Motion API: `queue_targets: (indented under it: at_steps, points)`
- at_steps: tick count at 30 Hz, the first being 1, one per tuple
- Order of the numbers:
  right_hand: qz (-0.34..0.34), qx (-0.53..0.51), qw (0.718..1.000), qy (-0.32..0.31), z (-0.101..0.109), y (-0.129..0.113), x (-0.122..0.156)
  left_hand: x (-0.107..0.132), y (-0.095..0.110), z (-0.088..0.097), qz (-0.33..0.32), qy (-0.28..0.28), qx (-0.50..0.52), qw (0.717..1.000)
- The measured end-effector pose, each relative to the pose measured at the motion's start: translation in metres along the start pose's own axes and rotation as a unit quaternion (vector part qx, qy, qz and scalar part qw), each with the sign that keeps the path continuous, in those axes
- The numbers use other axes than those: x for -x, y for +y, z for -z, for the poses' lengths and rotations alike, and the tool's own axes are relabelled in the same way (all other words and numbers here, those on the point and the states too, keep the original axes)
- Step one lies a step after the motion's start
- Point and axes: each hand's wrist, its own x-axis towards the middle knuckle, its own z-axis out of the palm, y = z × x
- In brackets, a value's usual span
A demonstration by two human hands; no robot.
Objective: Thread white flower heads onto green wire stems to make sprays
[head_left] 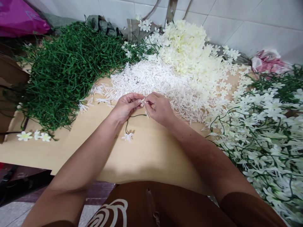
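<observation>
My left hand [127,107] pinches a small white artificial flower [142,101] over the middle of the board. From that hand hangs a thin green stem [127,125] with a white flower head [128,136] at its lower end, and another branch reaches right to a slim white tip [147,114]. Fingertips of my right hand [159,108] are closed at the same small flower, on what looks like a thin white stamen piece; its far part is hidden by the fingers. Just beyond both hands lies a heap of white stamen pieces [151,77].
Green plastic stems [71,69] are piled at the left, cream petals [187,44] at the back. Assembled flower sprays [265,138] cover the right side. Loose flowers [24,136] lie near a cardboard box [10,78]. The tan board [142,157] ends close to my body.
</observation>
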Motion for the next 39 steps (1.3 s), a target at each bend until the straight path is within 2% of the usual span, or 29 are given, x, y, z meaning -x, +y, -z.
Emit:
queue_targets:
  at_steps: [8,13,16,18,19,21,23,25,27,29,31,33,36,39]
  points:
    - [-0.017,-0.116,0.993,0.032,-0.003,0.009,0.0,0.002,0.001,-0.003,-0.045,0.009,-0.026,0.999]
    - [-0.013,-0.171,0.985,0.005,-0.006,0.01,-0.002,0.002,0.0,-0.006,-0.072,0.008,-0.059,0.996]
    - [-0.039,-0.226,0.973,0.013,-0.005,0.008,-0.004,0.004,0.005,-0.002,-0.097,-0.002,-0.099,0.99]
    - [-0.07,-0.293,0.953,0.001,-0.004,0.006,-0.004,0.006,0.011,0.006,-0.104,-0.013,-0.166,0.981]
    - [-0.087,-0.336,0.937,-0.024,-0.002,0.004,-0.004,0.007,0.014,0.01,-0.1,-0.023,-0.213,0.972]
    - [-0.111,-0.43,0.888,-0.121,0.0,0.002,-0.003,0.009,0.019,0.019,-0.085,-0.059,-0.32,0.942]
    - [-0.106,-0.499,0.826,-0.24,0.002,0.0,-0.003,0.012,0.021,0.024,-0.098,-0.105,-0.422,0.895]
    - [-0.093,-0.524,0.79,-0.305,0.002,0.002,-0.002,0.013,0.018,0.025,-0.138,-0.129,-0.512,0.838]
    - [-0.108,-0.528,0.791,-0.289,0.003,0.008,-0.001,0.013,0.013,0.022,-0.176,-0.116,-0.571,0.793]
    - [-0.15,-0.531,0.803,-0.226,0.004,0.018,-0.001,0.012,0.009,0.02,-0.186,-0.098,-0.588,0.781]
    - [-0.192,-0.531,0.81,-0.156,0.007,0.029,-0.002,0.011,0.005,0.02,-0.171,-0.092,-0.561,0.805]
    - [-0.21,-0.534,0.811,-0.112,0.01,0.037,-0.003,0.009,0.003,0.022,-0.142,-0.088,-0.496,0.852]
    - [-0.222,-0.539,0.807,-0.098,0.013,0.039,-0.005,0.008,0.002,0.021,-0.108,-0.064,-0.366,0.922]
    - [-0.233,-0.53,0.81,-0.096,0.011,0.035,-0.005,0.008,0.003,0.016,-0.092,-0.057,-0.272,0.956]
